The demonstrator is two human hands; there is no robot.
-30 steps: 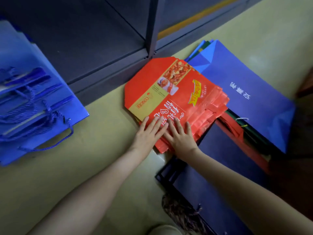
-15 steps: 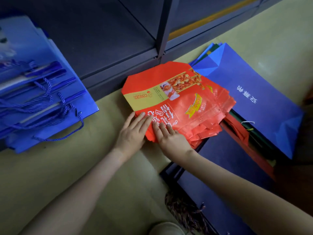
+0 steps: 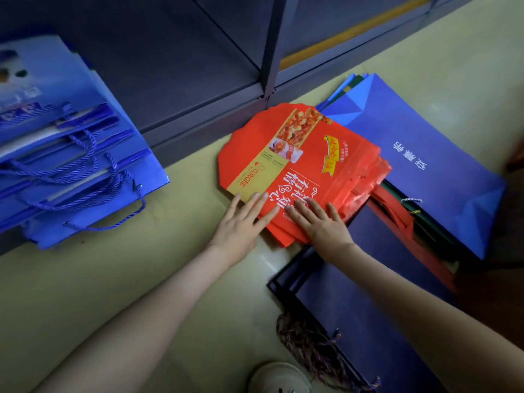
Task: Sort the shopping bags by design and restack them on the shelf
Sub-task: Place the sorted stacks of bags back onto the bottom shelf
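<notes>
A stack of flat red bags (image 3: 300, 165) with food pictures and white lettering lies on the floor against the shelf base. My left hand (image 3: 241, 225) rests flat, fingers spread, at the stack's near left edge. My right hand (image 3: 320, 225) presses flat on the stack's near side. A large blue bag (image 3: 425, 154) with white characters lies to the right, partly under the red stack. Dark navy bags (image 3: 368, 302) lie nearer me. A pile of glossy blue bags (image 3: 71, 154) with rope handles sits at the left.
The dark metal shelf (image 3: 175, 58) runs along the top, its upright post (image 3: 272, 46) just behind the red stack. Red and green bag edges (image 3: 402, 219) poke out between the navy and blue bags. A shoe tip (image 3: 278, 378) shows at the bottom. Bare floor (image 3: 113, 279) lies between the piles.
The red stack has been turned and squared, its fanned edges drawn closer together. Both hands stayed flat on its near edge, shifting slightly as the stack rotated.
</notes>
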